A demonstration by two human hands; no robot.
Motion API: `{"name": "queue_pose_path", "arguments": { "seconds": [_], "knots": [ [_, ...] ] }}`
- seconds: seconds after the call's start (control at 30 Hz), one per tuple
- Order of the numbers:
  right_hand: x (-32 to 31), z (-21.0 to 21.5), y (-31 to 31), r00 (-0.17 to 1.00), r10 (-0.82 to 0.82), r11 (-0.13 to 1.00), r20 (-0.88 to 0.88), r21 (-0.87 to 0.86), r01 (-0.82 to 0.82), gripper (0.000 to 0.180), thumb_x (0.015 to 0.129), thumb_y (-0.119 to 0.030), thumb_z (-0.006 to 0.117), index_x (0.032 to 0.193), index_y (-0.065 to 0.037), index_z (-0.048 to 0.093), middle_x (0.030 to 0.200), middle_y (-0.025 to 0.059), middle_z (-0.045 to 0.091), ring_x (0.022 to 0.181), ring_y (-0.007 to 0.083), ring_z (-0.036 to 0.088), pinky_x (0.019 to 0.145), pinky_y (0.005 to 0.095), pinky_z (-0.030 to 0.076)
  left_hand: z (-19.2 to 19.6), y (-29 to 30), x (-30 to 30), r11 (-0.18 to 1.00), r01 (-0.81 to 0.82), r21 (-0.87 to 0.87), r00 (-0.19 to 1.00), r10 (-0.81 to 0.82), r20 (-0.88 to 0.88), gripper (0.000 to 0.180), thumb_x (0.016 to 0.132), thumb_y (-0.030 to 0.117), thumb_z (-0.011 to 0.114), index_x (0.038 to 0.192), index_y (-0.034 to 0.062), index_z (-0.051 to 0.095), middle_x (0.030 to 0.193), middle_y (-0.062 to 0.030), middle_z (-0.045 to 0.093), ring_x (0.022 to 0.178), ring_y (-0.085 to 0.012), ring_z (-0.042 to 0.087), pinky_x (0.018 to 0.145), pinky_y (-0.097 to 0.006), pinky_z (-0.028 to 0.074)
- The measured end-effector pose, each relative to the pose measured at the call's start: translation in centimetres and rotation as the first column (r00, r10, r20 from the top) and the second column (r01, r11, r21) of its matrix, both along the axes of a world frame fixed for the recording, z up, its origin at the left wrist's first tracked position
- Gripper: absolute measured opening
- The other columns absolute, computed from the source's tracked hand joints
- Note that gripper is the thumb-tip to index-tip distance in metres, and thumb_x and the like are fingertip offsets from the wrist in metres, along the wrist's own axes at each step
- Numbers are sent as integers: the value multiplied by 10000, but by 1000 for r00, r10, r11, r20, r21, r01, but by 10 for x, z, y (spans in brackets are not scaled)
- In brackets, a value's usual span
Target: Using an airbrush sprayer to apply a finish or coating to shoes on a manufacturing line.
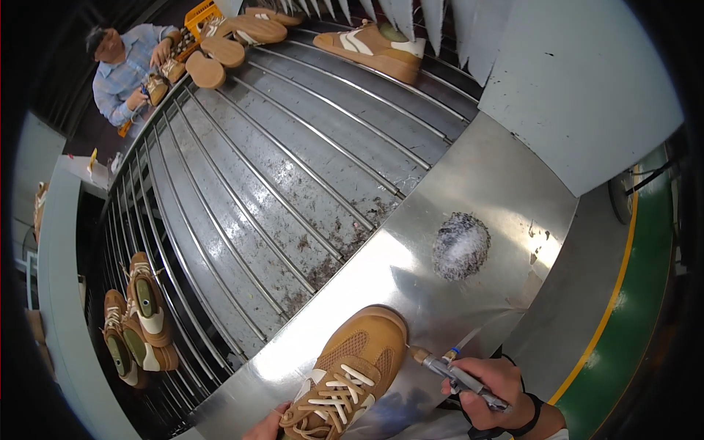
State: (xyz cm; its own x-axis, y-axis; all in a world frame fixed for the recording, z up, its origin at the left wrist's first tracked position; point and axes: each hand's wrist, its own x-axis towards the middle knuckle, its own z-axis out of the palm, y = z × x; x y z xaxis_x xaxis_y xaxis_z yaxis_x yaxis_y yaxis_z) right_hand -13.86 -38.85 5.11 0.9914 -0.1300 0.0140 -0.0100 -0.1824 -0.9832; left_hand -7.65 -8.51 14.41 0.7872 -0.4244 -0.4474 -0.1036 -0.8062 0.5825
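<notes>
One tan sneaker (352, 374) sits at the near edge of a shiny steel plate (469, 183), toe pointing away from the person and up toward the conveyor. Its upper is a warm caramel brown with a perforated or mesh panel over the toe box, smoother panels around it, cream laces crossing in rows, and a pale patch beside the eyelets. The left hand (265, 425) comes in at the bottom edge and grips the shoe by its heel end; only a few fingers show, so how firmly it clasps I cannot tell. The right hand (493, 392), with a dark band at the wrist, is clenched around a slim metal brush tool (453, 372) whose brownish tip (420, 355) is just beside the sneaker's toe on the right, touching it or very nearly. Farther up the plate lies a round grey scuffed patch (460, 246), mottled and dull against the polish. Beyond the plate runs a wide roller conveyor (279, 169) of thin rods over grey sheet, littered with dark crumbs near the plate's edge. Two similar tan shoes (139, 323) lie at its left side, another tan sneaker with white stripes (372, 45) rests at the far end beneath hanging grey strips, and upturned soles (220, 51) sit nearby. A co-worker in a blue checked shirt (125, 70) handles a shoe at the far left.
</notes>
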Motion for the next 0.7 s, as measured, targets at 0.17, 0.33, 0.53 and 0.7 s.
{"name": "queue_pose_path", "arguments": {
  "seconds": [0.17,0.33,0.53,0.7],
  "knots": [
    [-18,1,-2,996,87,989,-15,124,-85,354,889,-228,550,1049,88,555,806,122,680,706,192,678,685,298,544,-1,0,3,993,-106,-55,966,89,-244,715,700,90,695,1338,-27,396,1162,-177,617,1078,-223,596,924,-339,452],
    [-17,-4,-17,1000,-8,934,24,357,-1,445,926,-275,551,1169,96,505,882,129,669,771,175,659,725,302,528,14,-13,20,998,-47,-37,935,31,-352,829,679,215,768,1356,-36,361,1202,-169,591,1102,-235,573,943,-344,440],
    [28,-19,-34,888,-459,824,-8,368,430,400,938,-230,500,1220,47,447,889,96,609,767,136,591,722,279,482,-28,21,-32,727,-635,-260,699,398,-594,598,759,270,719,1240,19,467,1014,-55,600,885,-166,603,785,-294,491],
    [21,-15,-44,895,-434,850,-108,280,446,422,930,-258,525,1214,46,453,880,95,597,760,138,591,702,280,503,-54,2,-64,452,-853,-263,436,337,-835,694,740,343,770,1255,14,440,1106,-58,566,968,-164,569,848,-308,467]
  ]
}}
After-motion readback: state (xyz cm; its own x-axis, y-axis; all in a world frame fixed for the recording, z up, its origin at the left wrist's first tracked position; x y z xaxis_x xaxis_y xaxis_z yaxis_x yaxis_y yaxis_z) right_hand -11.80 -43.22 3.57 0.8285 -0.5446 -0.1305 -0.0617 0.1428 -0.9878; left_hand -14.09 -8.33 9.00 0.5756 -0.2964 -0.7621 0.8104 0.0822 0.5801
